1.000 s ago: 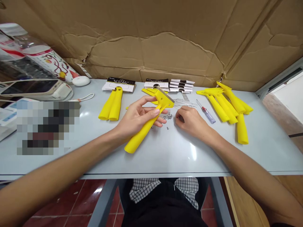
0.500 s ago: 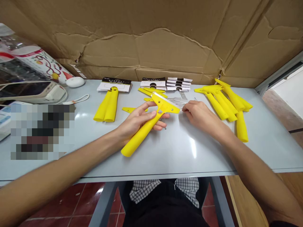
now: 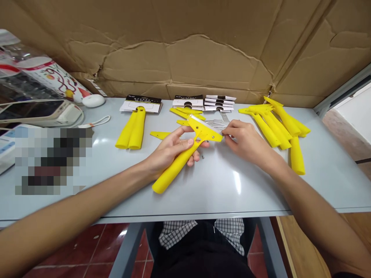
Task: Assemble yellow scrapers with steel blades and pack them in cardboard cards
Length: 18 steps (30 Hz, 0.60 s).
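My left hand is closed round the neck of a yellow scraper, thumb on top and fingers beneath. Its handle points down toward me, and a metal strip runs along the upper edge of its wide head. My right hand pinches at the right end of that head; whatever lies between its fingertips is too small or hidden to make out. Behind the scraper are metal blades and loose yellow head plates. Small screws lie just below my left fingertips.
On the right lies a pile of yellow scraper handles; two more handles rest on the left. Folded cards stand along the cardboard wall. A phone, a white mouse-like object and bottles crowd the far left.
The scraper and my left hand have shifted slightly right and down. My right hand has moved a little and its fingertips remain at the end of the head.
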{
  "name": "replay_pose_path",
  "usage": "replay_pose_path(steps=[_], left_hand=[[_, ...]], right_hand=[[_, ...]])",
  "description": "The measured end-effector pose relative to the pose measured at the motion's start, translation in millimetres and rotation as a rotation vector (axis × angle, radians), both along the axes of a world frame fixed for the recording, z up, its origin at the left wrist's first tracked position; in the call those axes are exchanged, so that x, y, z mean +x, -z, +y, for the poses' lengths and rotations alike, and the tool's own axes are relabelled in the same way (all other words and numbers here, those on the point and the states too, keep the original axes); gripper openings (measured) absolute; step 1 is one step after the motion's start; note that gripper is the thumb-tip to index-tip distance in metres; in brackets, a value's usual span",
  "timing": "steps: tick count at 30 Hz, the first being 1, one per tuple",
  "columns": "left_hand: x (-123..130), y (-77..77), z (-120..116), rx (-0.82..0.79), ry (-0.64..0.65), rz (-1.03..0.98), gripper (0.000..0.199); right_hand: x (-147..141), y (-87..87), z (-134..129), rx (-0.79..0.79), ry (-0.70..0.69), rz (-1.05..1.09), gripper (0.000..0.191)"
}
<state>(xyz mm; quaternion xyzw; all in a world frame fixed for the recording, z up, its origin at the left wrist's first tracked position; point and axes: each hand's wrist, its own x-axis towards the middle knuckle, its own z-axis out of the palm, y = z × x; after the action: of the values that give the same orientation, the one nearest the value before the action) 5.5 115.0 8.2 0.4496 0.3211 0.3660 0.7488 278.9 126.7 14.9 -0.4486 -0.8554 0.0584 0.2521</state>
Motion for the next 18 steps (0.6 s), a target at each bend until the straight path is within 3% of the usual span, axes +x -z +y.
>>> replay_pose_path(steps=[6,18], left_hand=[[1.9,1.4,-3.4,0.048,-0.019,-0.03,0.049],[0.1,2.8,-4.4,0.067,0.054,-0.067,0.042]], right_hand=[[-3.0,7.4,-0.4,0.064,-0.018,0.035,0.027],[-0.6,3.3,-2.0,0.141,-0.096,0.002,0.026]])
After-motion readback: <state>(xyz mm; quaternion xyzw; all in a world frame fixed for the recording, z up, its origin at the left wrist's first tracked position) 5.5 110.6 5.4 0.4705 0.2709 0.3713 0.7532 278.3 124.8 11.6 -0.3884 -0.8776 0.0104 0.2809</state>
